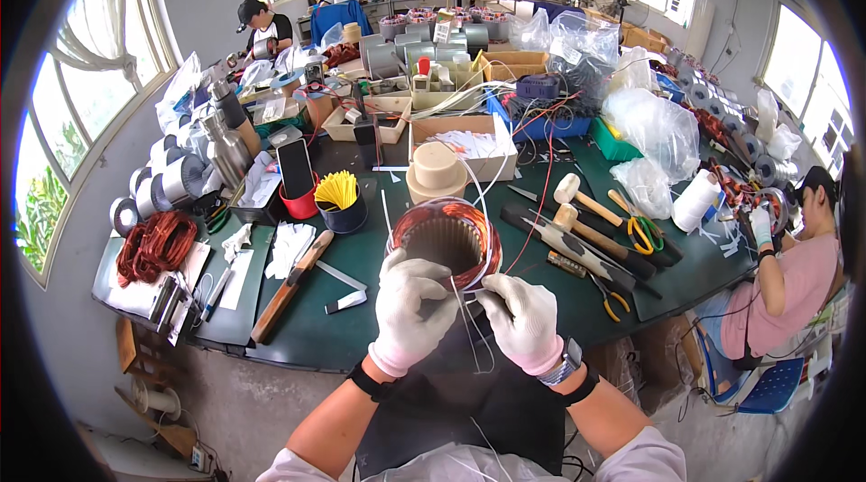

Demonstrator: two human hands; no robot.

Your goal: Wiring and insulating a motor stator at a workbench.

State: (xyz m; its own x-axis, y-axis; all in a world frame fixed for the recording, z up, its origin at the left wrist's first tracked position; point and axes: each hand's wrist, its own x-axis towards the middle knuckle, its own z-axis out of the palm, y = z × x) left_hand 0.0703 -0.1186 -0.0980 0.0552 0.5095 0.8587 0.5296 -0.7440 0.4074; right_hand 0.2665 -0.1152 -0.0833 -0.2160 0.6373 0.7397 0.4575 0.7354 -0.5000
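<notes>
White-gloved left hand [413, 303], right hand [523, 315] curled at near rim of ribbed metal ring core [440, 236], just beyond fingertips; cannot tell whether either pinches thin white cord [469, 335] dangling between. Red-copper windings [485, 224] seated; cord ends loose, lacing seemingly unfinished.

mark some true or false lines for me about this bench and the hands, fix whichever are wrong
1. The left hand and right hand both wear white gloves. True.
2. The yellow tubes stand in a red cup. False: they stand in a dark blue cup.
3. Both hands are at the near side of the copper-wound ring. True.
4. The white thread spool is left of the ring. False: it is to the right.
5. A white-headed mallet lies right of the ring. True.
</notes>
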